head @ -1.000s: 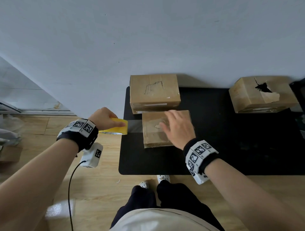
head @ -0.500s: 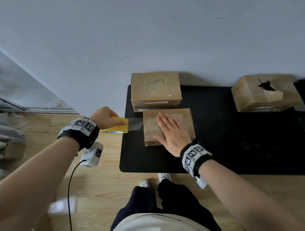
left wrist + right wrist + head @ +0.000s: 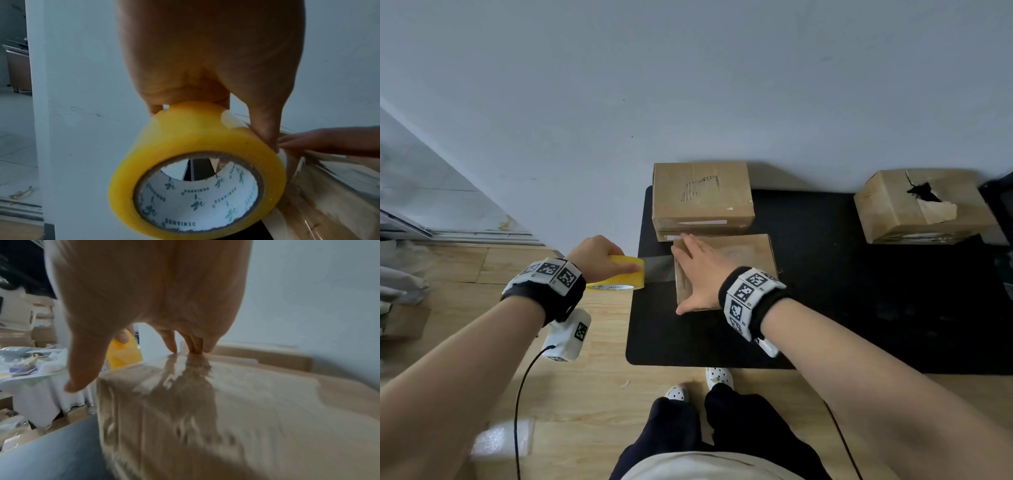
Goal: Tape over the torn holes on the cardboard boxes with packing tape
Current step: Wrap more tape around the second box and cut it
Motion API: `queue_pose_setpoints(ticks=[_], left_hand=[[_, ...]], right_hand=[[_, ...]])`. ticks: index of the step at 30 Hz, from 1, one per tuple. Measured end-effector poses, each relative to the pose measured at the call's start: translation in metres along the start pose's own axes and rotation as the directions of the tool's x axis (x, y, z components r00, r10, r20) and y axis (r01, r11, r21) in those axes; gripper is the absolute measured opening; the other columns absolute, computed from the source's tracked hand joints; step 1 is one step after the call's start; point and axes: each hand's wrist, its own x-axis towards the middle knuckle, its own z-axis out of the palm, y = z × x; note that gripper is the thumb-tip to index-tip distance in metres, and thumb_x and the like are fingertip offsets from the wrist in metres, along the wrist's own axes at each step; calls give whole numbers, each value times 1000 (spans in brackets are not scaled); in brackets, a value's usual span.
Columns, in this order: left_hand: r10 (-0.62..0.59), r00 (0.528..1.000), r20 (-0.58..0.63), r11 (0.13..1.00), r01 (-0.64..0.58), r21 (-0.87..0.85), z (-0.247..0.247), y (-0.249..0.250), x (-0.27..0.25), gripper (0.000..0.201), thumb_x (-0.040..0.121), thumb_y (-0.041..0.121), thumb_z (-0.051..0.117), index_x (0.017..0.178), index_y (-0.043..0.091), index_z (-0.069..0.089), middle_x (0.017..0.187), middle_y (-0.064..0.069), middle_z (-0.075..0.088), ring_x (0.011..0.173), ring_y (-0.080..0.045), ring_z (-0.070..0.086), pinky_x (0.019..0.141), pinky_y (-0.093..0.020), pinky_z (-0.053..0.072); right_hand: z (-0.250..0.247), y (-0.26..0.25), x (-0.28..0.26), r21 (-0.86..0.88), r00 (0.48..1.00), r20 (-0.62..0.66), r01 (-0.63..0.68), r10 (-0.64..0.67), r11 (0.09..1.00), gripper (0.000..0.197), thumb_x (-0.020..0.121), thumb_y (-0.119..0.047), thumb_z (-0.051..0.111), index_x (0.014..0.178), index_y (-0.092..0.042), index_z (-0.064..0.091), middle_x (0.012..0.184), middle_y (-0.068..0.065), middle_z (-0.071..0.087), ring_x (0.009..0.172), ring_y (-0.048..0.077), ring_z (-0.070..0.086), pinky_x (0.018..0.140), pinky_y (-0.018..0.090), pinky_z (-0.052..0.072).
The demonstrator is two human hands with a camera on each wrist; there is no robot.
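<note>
With the left hand (image 3: 599, 257) gripping the tape roll (image 3: 619, 274) taut, the flat, open right hand (image 3: 700, 274) should smooth the strip (image 3: 660, 269) firmly onto the box (image 3: 750, 253) beneath it.

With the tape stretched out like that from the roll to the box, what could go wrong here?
The clear strip hangs unsupported between the roll in the left hand and the box; it may twist, wrinkle or stick to itself. Only the right hand pins the box, so a hard pull could drag it across the mat. The box on the right is still torn open.
</note>
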Motion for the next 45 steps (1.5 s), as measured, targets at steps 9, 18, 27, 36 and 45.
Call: queue_pose_setpoints(ticks=[9, 18, 27, 36, 45], left_hand=[[-6, 1000, 1, 1000, 6, 22, -16, -10, -18, 52, 73, 62, 62, 65, 10, 67, 61, -10, 58, 63, -20, 51, 60, -30, 40], [40, 998, -56, 997, -36, 72, -95, 11, -38, 59, 67, 68, 64, 54, 11, 53, 53, -1, 42, 54, -17, 41, 56, -30, 31], [197, 979, 48, 979, -199, 45, -112, 75, -34, 50, 66, 50, 46, 75, 2, 59, 70, -5, 50, 65, -17, 44, 62, -28, 33], [396, 915, 73, 917, -391, -72, -106, 128, -24, 54, 66, 58, 53, 90, 12, 69, 88, -9, 66, 81, -21, 60, 76, -35, 48], [418, 896, 152, 907, -400, -133, -104, 130, -25, 52, 72, 54, 52, 71, 2, 51, 64, 0, 38, 58, -10, 36, 60, -22, 28]], right_hand=[[-15, -22, 10, -130, 1000, -13, 17, -19, 991, 113, 56, -57, 80, 144, -10, 27, 143, 16, 29, 134, 34, 29, 111, 46, 29], [-57, -21, -17, 302, 974, -222, 108, -41, 947, 115, 59, -38, 86, 148, -19, 16, 147, 0, 15, 129, 21, 37, 106, 30, 38], [-46, 29, -43, 546, 967, -217, 5, 135, 838, 121, 62, -37, 88, 151, -24, 8, 154, -6, 6, 139, 16, 26, 113, 26, 23], [-40, 71, -68, 477, 977, -147, -64, 151, 876, 128, 61, -43, 87, 153, -20, 1, 157, -12, -11, 145, 14, 13, 116, 29, 22], [-45, 75, -72, 297, 983, -140, -74, 120, 952, 131, 59, -53, 84, 153, -14, 1, 158, -1, 5, 145, 15, 7, 118, 29, 14]])
